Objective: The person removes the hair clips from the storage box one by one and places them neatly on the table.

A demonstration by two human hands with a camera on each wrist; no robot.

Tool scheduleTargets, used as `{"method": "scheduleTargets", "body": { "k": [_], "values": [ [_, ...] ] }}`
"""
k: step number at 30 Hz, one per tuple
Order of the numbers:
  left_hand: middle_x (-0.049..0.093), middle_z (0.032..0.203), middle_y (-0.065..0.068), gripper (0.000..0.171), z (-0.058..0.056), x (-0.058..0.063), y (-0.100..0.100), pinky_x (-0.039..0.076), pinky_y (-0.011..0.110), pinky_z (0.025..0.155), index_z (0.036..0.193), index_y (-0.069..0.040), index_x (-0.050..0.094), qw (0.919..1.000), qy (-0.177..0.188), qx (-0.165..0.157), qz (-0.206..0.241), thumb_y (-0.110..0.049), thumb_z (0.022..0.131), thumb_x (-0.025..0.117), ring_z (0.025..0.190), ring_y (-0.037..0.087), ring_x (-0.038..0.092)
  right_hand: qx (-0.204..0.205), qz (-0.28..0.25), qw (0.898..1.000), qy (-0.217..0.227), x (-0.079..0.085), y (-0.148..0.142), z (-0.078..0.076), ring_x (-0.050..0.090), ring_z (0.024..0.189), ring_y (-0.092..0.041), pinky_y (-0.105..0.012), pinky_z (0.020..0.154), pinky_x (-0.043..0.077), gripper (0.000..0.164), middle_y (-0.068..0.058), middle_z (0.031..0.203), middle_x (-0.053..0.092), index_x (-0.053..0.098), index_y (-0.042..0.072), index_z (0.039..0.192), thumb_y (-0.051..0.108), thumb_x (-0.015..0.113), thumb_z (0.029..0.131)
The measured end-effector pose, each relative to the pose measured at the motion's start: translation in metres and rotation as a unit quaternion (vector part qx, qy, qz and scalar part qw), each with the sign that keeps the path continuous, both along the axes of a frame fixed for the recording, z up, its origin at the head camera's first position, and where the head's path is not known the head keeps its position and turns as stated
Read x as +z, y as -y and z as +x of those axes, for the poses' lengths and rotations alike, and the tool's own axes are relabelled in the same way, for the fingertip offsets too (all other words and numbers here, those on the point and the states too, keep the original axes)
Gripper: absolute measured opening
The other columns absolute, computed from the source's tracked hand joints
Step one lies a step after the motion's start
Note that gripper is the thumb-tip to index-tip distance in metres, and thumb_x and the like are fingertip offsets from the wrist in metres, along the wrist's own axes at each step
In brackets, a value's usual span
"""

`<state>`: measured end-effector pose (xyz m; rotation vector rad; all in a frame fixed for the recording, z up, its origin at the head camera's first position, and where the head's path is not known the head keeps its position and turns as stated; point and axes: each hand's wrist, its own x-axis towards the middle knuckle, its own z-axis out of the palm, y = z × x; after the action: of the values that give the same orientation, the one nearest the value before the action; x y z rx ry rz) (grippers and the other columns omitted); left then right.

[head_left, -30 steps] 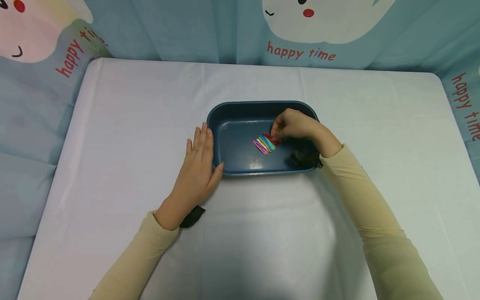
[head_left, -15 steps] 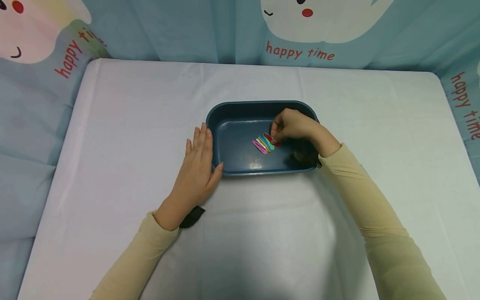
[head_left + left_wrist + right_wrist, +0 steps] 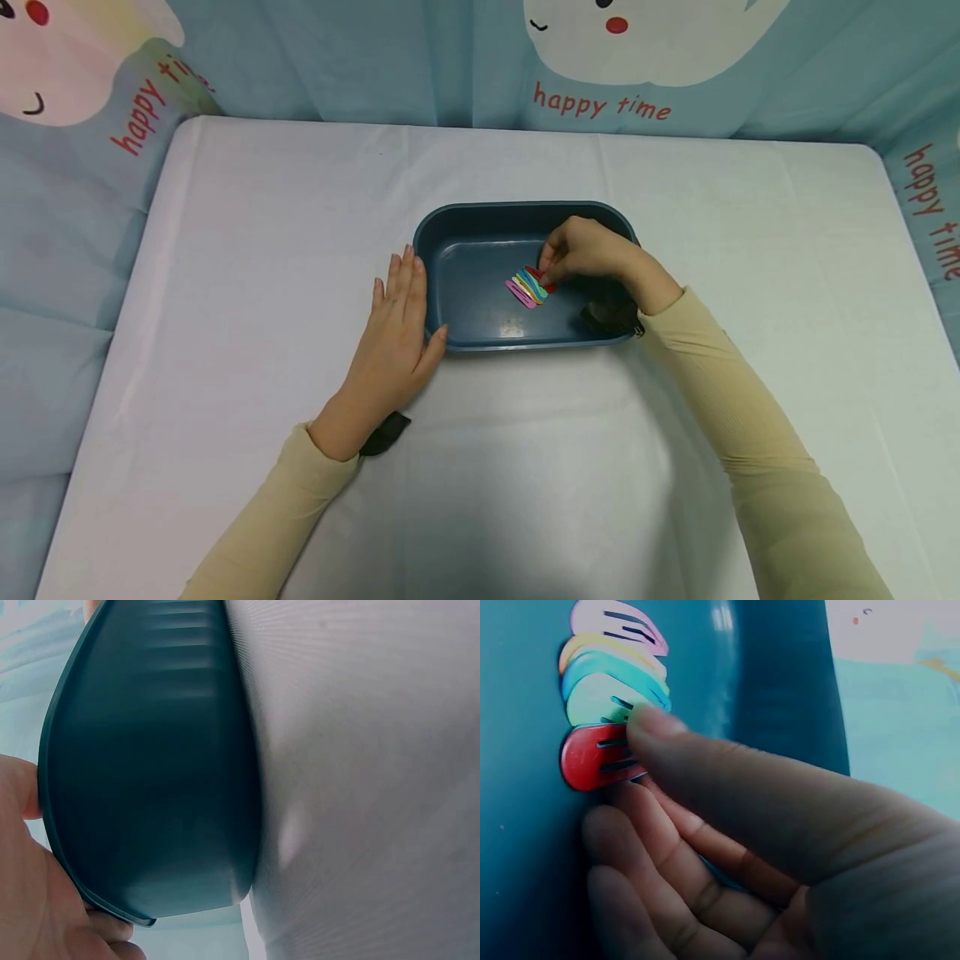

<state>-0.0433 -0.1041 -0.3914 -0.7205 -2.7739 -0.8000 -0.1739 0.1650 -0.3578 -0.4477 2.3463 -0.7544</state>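
Inside a dark blue plastic basin (image 3: 468, 312), several snap hair clips lie overlapping in a slanted row. A pink clip (image 3: 520, 294) ends the row on the left; yellow and blue ones follow, then a green clip (image 3: 592, 699) and a red clip (image 3: 589, 756). My right hand (image 3: 592, 248) reaches over the basin's right side and pinches the red clip's narrow end with thumb and fingers; the thumb tip overlaps the green clip in the right wrist view. With fingers straight, my left hand (image 3: 392, 337) rests against the basin's left rim, its thumb at the front corner.
The basin stands on a table under a white cloth (image 3: 285, 250). A light blue curtain (image 3: 360, 62) with printed figures hangs behind the table and along its sides. A dark wrist device (image 3: 385, 433) sits under my left wrist.
My right fingertips have shifted very slightly left with the red clip, toward the green one. The left hand and the basin have stayed in place.
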Motion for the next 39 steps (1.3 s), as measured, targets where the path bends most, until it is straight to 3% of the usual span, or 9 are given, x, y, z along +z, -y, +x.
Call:
{"method": "scheduleTargets", "body": {
  "k": [10,16,32,39],
  "values": [
    [0.0,0.155,0.022,0.071,0.0006,0.001,0.0,0.005,0.056,0.11,0.146,0.011,0.008,1.0,0.009,0.0,-0.001,-0.026,0.096,0.04,0.143,0.029,-0.006,0.012,0.033,0.999,-0.026,0.0034,0.0053,0.0038,0.054,0.068,-0.016,-0.029,0.063,0.042,0.016,-0.003,0.073,0.065,0.066,0.005,0.076,0.014,0.079,0.076],
    [0.001,0.155,0.022,0.071,0.0012,0.0009,0.0005,0.006,0.057,0.11,0.146,0.011,0.008,1.0,0.005,0.002,-0.001,-0.026,0.095,0.04,0.142,0.037,0.002,0.008,0.026,0.999,-0.017,0.0039,0.0048,0.0037,0.056,0.067,-0.016,-0.029,0.064,0.044,0.014,-0.003,0.072,0.066,0.067,0.004,0.077,0.012,0.078,0.077],
    [0.001,0.155,0.022,0.07,0.0008,-0.0002,0.0008,0.006,0.056,0.11,0.146,0.011,0.008,1.0,-0.003,-0.002,0.005,-0.025,0.096,0.041,0.141,0.04,0.006,-0.01,0.01,0.999,-0.031,0.0043,0.0018,0.0033,0.059,0.066,-0.017,-0.029,0.062,0.047,0.008,-0.003,0.073,0.067,0.068,0.004,0.078,0.009,0.075,0.08],
    [0.005,0.154,0.025,0.071,0.0011,0.0011,0.0007,0.007,0.057,0.11,0.146,0.011,0.009,1.0,-0.004,-0.003,0.005,-0.024,0.095,0.043,0.141,0.04,0.007,-0.022,0.007,1.0,-0.017,0.0051,0.0001,0.0033,0.061,0.065,-0.017,-0.029,0.062,0.049,0.008,-0.004,0.071,0.068,0.068,0.004,0.077,0.008,0.074,0.081]
  ]
}}
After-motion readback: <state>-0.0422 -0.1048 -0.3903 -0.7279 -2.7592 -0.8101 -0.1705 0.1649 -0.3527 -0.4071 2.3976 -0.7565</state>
